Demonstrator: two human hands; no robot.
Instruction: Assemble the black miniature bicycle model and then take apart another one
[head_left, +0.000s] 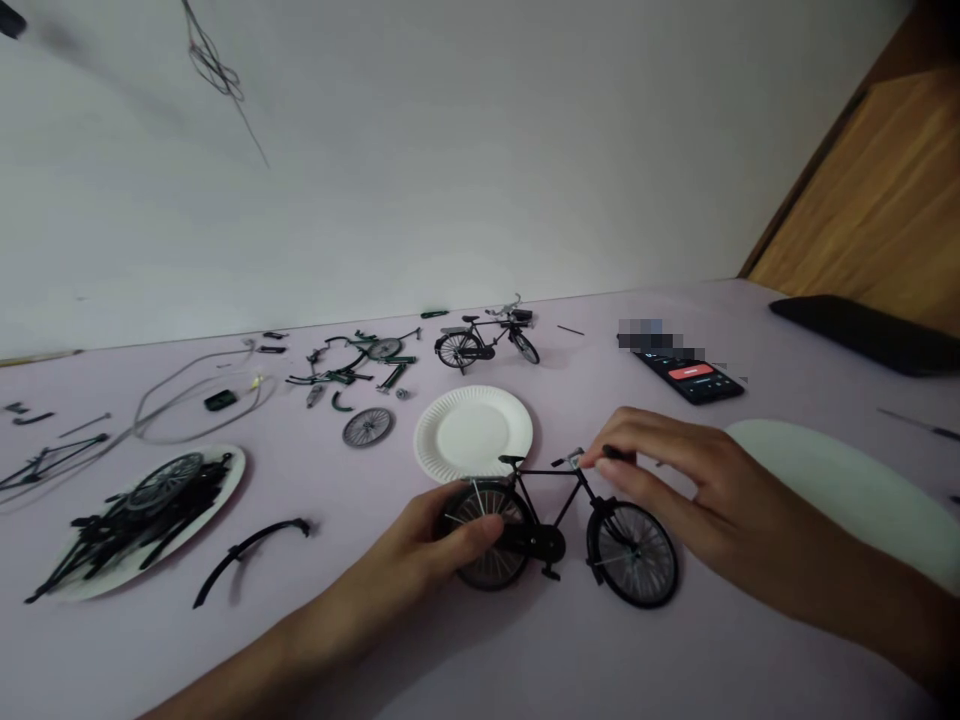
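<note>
A small black model bicycle [559, 530] stands upright on the pale table in front of me. My left hand [424, 560] is wrapped round its rear wheel, thumb across the spokes. My right hand [675, 480] pinches the handlebar at the front of the bicycle, fingers closed on it. The front wheel [634, 555] rests on the table below my right hand. An empty white paper plate [472, 432] lies just behind the bicycle.
A finished model bicycle [486, 338] stands at the back. Green bicycle parts [352, 365] and a loose wheel [367, 427] lie behind the plate. A plate of black parts [146, 520] and a black mudguard [251, 548] sit left. A phone [690, 378] lies right.
</note>
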